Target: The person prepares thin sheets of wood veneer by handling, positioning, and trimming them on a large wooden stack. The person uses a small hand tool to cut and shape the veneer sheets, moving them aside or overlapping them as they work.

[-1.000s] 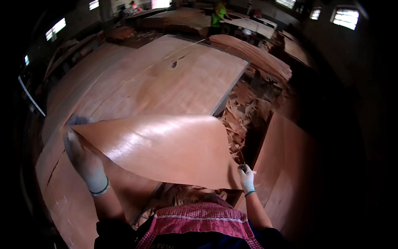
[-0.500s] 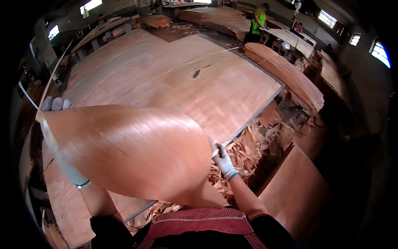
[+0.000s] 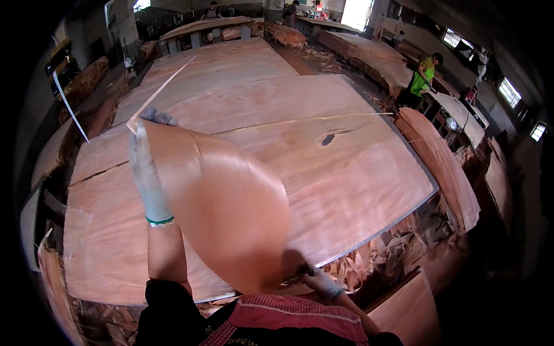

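Observation:
A curled reddish-brown wood veneer sheet (image 3: 231,202) bows up in front of me. Its far left corner is gripped by my gloved left hand (image 3: 151,173), fingers wrapped over the edge. A thin pale veneer strip (image 3: 164,86) sticks out from that same grip. Low on the right, my gloved right hand (image 3: 321,284) is closed around a small dark tool (image 3: 304,269), whose kind I cannot make out, beside the sheet's lower right edge. Whether it also pinches the sheet is hidden. Beneath lies a large flat veneer stack (image 3: 369,173) with a dark knot and a long split.
Torn veneer scraps (image 3: 369,262) heap along the stack's right side. Beyond them leans a reddish veneer pile (image 3: 438,167). Another veneer panel (image 3: 407,311) stands at lower right. A person in a green vest (image 3: 423,78) works at a far bench; others are at the back.
My left hand has moved right and forward with the sheet's corner. My right hand has come lower and closer to my body. The sheet is curled more tightly, and the view has turned left.

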The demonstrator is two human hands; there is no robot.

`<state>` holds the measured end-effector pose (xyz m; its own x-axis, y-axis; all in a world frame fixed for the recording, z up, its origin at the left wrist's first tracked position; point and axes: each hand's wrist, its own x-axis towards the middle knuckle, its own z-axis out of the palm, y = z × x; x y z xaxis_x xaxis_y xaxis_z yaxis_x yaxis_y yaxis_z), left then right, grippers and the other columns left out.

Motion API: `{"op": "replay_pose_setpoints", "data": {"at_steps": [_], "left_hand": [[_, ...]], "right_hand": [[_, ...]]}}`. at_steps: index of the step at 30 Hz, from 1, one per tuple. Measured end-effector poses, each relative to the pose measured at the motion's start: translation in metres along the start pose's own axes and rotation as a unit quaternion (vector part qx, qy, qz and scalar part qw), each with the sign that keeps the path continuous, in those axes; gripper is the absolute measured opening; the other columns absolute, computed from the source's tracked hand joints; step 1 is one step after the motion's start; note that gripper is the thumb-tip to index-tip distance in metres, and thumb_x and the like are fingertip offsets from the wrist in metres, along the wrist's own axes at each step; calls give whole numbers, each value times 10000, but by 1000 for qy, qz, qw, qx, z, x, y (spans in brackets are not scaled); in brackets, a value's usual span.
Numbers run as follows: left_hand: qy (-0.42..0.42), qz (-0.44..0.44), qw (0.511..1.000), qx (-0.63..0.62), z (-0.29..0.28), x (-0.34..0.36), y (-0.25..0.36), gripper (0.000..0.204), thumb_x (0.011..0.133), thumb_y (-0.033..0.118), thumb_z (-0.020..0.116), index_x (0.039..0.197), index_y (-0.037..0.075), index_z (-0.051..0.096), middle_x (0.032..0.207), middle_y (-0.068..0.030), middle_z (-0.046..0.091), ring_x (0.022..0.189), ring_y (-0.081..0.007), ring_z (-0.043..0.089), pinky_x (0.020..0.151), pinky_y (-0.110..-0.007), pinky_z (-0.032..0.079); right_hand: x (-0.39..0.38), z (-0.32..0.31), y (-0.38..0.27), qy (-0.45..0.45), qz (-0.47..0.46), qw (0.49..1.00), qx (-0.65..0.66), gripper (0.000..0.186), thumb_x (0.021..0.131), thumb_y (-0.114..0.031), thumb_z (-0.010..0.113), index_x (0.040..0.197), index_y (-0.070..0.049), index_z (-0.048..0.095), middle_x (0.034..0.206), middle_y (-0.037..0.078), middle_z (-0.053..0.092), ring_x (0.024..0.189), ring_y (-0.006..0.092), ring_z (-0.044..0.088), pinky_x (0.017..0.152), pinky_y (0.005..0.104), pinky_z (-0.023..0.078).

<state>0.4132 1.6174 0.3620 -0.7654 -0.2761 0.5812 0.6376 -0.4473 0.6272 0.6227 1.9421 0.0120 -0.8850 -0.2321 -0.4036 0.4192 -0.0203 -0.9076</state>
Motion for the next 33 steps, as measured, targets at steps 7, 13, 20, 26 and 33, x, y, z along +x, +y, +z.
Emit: {"op": "replay_pose_setpoints", "data": {"at_steps": [7, 13, 20, 26, 33], "left_hand": [[35, -15, 995, -95, 70, 6, -67, 330, 987, 305, 522, 1124, 4, 530, 985, -107, 589, 856, -209, 571, 800, -346, 501], [-3, -18, 994, -109, 196, -19, -121, 362, 985, 347, 526, 1116, 11, 542, 964, -97, 603, 848, -177, 576, 802, -316, 498], [-20, -94, 968, 233, 259, -60, -178, 268, 978, 276, 542, 989, 17, 609, 938, 30, 588, 866, -57, 506, 780, -224, 428], [-269, -172, 901, 294, 240, -59, -201, 225, 929, 172, 578, 1079, 10, 623, 979, -4, 638, 911, -83, 538, 813, -221, 428], [-224, -62, 904, 358, 166, -54, -160, 193, 913, 88, 550, 1052, -21, 628, 1158, -100, 647, 1114, -175, 566, 985, -298, 420]], "right_hand": [[62, -41, -74, -118, -114, 986, -1, 504, 885, -92, 631, 1352, -5, 464, 1165, 47, 608, 1008, 150, 570, 902, 296, 472], [52, -121, -51, -213, 9, 975, 57, 346, 922, -58, 569, 1263, -7, 543, 1192, 63, 591, 1089, 138, 538, 913, 279, 455], [-61, -379, -50, 134, 47, 984, 106, 323, 843, -93, 610, 1164, -69, 586, 921, 17, 594, 784, 114, 557, 669, 248, 479], [-162, -535, -205, 377, -162, 894, -182, 167, 812, -227, 544, 904, -90, 571, 755, -15, 522, 649, 105, 483, 567, 265, 409], [-127, -511, -391, 362, -246, 801, -407, 254, 959, -191, 560, 1145, -23, 605, 858, -10, 535, 741, 82, 440, 651, 229, 370]]}}
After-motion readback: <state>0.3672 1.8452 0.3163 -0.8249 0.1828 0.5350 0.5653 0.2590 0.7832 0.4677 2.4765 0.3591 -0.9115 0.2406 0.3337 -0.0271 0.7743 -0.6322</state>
